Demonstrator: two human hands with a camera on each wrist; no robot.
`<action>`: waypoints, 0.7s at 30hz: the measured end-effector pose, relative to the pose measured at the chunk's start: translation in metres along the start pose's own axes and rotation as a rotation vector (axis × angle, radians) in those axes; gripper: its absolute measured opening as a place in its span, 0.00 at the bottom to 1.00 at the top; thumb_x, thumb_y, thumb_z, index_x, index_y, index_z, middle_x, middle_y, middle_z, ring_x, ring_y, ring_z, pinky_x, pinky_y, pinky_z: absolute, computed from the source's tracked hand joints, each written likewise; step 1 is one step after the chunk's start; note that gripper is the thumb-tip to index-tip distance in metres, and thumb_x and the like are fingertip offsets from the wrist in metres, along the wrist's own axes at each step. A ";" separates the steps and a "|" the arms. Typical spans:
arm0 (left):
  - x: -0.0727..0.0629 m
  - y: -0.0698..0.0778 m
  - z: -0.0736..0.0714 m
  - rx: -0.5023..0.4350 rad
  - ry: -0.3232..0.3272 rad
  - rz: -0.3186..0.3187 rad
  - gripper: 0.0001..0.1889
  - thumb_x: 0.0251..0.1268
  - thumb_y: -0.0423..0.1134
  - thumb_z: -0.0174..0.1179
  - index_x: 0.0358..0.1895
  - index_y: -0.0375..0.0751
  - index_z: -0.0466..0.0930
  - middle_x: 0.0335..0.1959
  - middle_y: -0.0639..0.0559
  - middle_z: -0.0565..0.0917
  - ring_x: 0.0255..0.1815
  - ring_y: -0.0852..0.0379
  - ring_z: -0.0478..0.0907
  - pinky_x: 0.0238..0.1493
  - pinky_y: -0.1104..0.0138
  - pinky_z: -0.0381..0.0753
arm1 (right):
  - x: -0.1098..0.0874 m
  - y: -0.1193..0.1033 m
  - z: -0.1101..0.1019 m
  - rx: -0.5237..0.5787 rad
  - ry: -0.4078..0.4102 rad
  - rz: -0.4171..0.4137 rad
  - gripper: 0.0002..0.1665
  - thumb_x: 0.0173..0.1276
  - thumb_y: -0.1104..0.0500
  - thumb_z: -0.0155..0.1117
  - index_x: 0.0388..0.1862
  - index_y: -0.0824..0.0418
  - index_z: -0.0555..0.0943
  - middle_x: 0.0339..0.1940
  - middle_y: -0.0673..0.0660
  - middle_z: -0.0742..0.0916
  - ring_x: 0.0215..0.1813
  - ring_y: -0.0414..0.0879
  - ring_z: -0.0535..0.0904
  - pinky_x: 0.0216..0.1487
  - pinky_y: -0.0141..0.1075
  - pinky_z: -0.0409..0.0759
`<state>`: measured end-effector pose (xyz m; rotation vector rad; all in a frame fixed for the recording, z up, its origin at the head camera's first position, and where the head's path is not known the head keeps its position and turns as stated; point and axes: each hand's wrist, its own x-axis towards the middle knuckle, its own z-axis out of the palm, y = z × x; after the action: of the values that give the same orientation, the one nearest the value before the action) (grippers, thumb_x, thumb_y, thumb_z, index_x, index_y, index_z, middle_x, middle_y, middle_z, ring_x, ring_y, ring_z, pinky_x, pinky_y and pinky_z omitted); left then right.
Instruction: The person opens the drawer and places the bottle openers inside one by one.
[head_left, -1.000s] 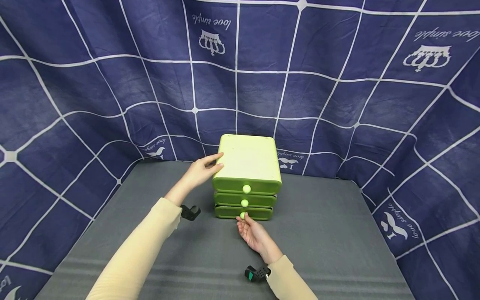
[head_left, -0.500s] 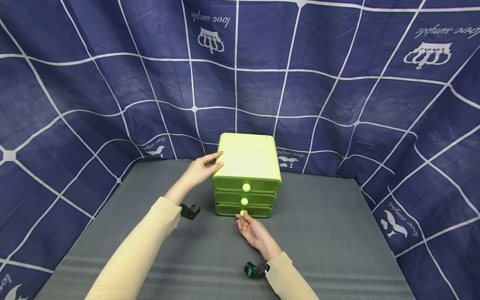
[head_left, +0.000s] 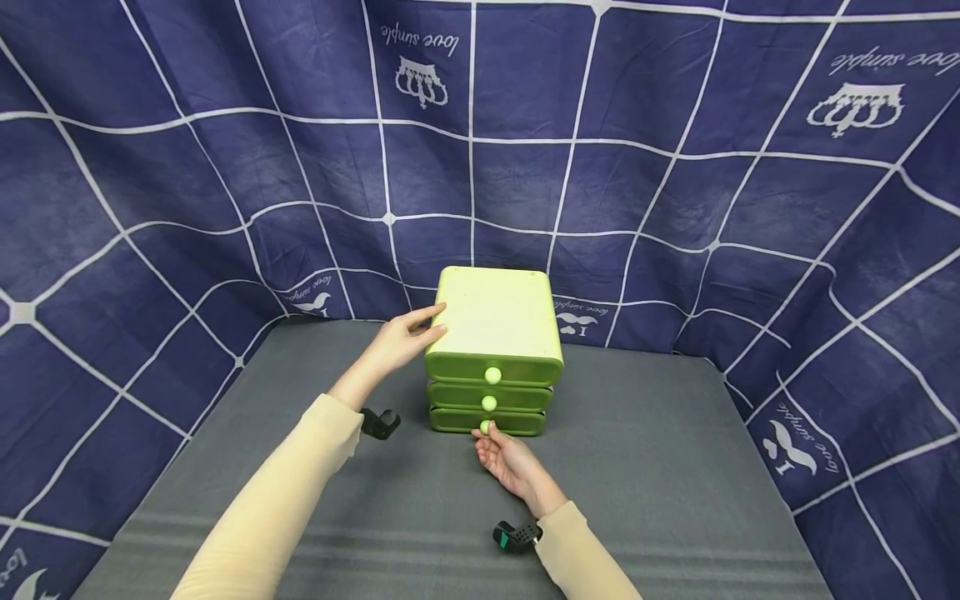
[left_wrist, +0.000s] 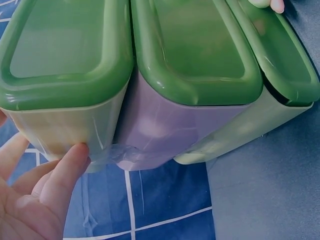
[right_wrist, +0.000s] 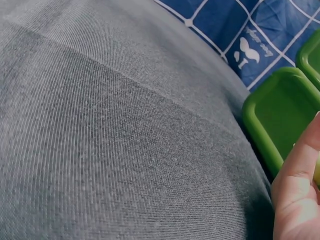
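Observation:
A small drawer unit (head_left: pixel 495 312) with a pale yellow-green top and several stacked green drawer fronts stands upright, each front bearing a round light green knob. My left hand (head_left: pixel 401 340) rests on its left upper side, fingers fairly straight; the left wrist view shows the thumb (left_wrist: pixel 75 157) against the top tier's side wall. My right hand (head_left: pixel 510 468), palm turned up, pinches the knob (head_left: pixel 485 427) of the bottom drawer (head_left: pixel 517 423) between thumb and fingers. A thin dark gap shows behind that drawer's front in the left wrist view. The right wrist view catches only part of this hand (right_wrist: pixel 297 200).
The unit stands on a grey cloth-covered table (head_left: pixel 660 467). A dark blue curtain (head_left: pixel 660 100) with white grid lines hangs behind and along both sides. Black straps (head_left: pixel 381 423) are on both wrists, below cream sleeves.
The view has shifted slightly. Both hands keep their places on the unit and the knob, and the drawers look the same.

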<state>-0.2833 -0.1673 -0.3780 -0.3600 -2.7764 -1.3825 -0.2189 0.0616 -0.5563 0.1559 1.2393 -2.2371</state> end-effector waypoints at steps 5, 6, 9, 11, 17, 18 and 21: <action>0.000 -0.001 0.000 0.014 -0.005 -0.007 0.28 0.71 0.52 0.58 0.72 0.54 0.70 0.71 0.43 0.72 0.67 0.42 0.74 0.65 0.52 0.75 | -0.004 -0.001 0.000 -0.019 -0.005 0.017 0.27 0.83 0.50 0.41 0.60 0.72 0.71 0.28 0.48 0.83 0.30 0.33 0.79 0.35 0.22 0.80; 0.000 0.000 0.000 0.015 -0.006 -0.006 0.28 0.71 0.52 0.58 0.72 0.53 0.70 0.71 0.43 0.72 0.67 0.42 0.74 0.65 0.52 0.75 | -0.005 -0.002 0.000 -0.029 -0.007 0.022 0.28 0.83 0.50 0.41 0.63 0.74 0.68 0.28 0.48 0.83 0.30 0.34 0.79 0.35 0.23 0.80; -0.001 0.000 0.000 0.012 0.000 -0.002 0.27 0.71 0.52 0.58 0.72 0.53 0.70 0.70 0.43 0.72 0.67 0.42 0.75 0.65 0.52 0.76 | -0.014 -0.005 -0.001 -0.095 -0.016 0.035 0.29 0.83 0.51 0.42 0.66 0.76 0.65 0.29 0.48 0.82 0.31 0.34 0.79 0.36 0.24 0.81; -0.001 0.000 0.000 0.007 0.002 -0.001 0.27 0.71 0.51 0.58 0.71 0.52 0.70 0.70 0.42 0.72 0.66 0.42 0.75 0.65 0.52 0.76 | -0.023 -0.010 -0.003 -0.157 -0.024 0.042 0.27 0.82 0.53 0.43 0.64 0.75 0.67 0.29 0.48 0.82 0.30 0.34 0.79 0.36 0.24 0.81; -0.002 -0.001 -0.001 -0.007 0.000 -0.017 0.28 0.71 0.52 0.58 0.72 0.53 0.70 0.71 0.42 0.72 0.67 0.43 0.74 0.65 0.52 0.76 | -0.056 -0.041 -0.002 -0.327 -0.102 0.014 0.17 0.80 0.57 0.47 0.52 0.70 0.76 0.27 0.47 0.84 0.28 0.33 0.80 0.33 0.25 0.82; -0.002 -0.001 -0.001 -0.009 -0.001 -0.018 0.28 0.71 0.52 0.58 0.72 0.53 0.69 0.71 0.42 0.72 0.67 0.43 0.74 0.65 0.52 0.76 | -0.062 -0.049 -0.001 -0.346 -0.117 0.001 0.17 0.80 0.57 0.47 0.52 0.69 0.76 0.27 0.47 0.84 0.28 0.33 0.80 0.33 0.25 0.82; -0.002 -0.002 0.000 -0.013 0.003 -0.016 0.28 0.71 0.52 0.58 0.72 0.52 0.70 0.71 0.42 0.72 0.67 0.43 0.74 0.66 0.52 0.75 | -0.079 -0.076 0.003 -0.388 -0.140 -0.049 0.15 0.79 0.57 0.49 0.51 0.68 0.76 0.29 0.47 0.84 0.30 0.34 0.81 0.35 0.25 0.83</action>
<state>-0.2818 -0.1689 -0.3798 -0.3363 -2.7750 -1.4043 -0.1929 0.1241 -0.4698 -0.1780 1.5805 -1.9632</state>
